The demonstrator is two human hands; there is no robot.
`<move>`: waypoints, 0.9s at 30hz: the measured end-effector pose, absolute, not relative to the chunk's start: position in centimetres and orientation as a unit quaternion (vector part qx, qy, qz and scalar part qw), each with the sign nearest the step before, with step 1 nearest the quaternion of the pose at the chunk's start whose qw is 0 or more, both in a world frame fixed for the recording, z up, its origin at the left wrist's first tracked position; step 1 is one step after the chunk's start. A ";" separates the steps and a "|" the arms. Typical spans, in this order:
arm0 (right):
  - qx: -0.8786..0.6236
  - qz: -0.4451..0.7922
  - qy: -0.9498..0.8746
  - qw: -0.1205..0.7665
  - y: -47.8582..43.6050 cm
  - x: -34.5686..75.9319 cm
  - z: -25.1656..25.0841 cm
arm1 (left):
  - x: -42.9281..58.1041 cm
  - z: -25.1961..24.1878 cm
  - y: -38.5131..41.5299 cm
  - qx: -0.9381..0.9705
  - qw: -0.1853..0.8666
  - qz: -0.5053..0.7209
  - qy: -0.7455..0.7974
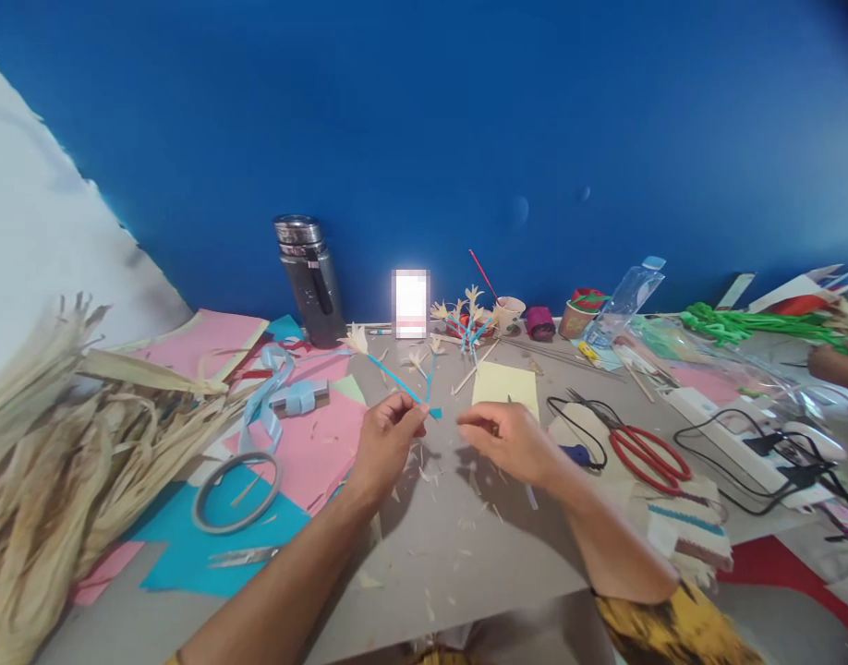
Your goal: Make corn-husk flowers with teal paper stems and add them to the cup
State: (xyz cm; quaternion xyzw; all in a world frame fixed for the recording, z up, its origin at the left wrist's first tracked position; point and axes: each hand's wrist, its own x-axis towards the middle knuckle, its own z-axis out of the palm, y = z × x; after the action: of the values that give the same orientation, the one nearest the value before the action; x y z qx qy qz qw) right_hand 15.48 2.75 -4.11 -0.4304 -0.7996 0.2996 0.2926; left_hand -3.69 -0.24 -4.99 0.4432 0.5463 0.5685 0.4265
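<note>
My left hand point(394, 432) is closed in a pinch on a thin flower stem point(394, 376) wrapped in blue. A pale husk flower point(356, 339) tops it at the upper left, and a short blue end point(436, 413) sticks out past my fingertips. My right hand point(503, 439) hovers just right of that end, apart from it, its fingers curled and tips drawn together; whatever they may hold is too small to make out. Beyond my hands lie another blue-stemmed flower point(432, 365) and a cluster of similar flowers point(471, 319).
Dried corn husks point(42, 462) are heaped at left, near a tape roll point(198, 503), scissors point(248, 556) and blue ribbon point(275, 388). A flask point(309, 286) stands behind. Red-handled scissors point(649, 457) and a power strip point(735, 443) lie right; another person's hand point(840, 368) shows at far right.
</note>
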 end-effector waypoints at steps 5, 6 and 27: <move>-0.521 0.084 -0.842 0.107 3.3 21.6 -3.7 | -3.7 -5.1 -0.3 0.430 0.446 0.560 0.551; -0.524 0.074 -0.844 0.088 3.2 22.5 -3.9 | -3.7 -5.2 -0.3 0.430 0.449 0.556 0.551; -0.407 0.108 -0.884 0.204 2.6 27.0 -7.4 | -4.0 -7.9 1.0 0.408 0.502 0.531 0.547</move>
State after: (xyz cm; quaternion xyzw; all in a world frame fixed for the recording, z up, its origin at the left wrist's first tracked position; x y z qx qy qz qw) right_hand 26.97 2.59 -7.44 -0.4075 -0.8837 0.1078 0.2036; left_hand -3.99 0.95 -7.90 0.4081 0.5466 0.5313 0.5024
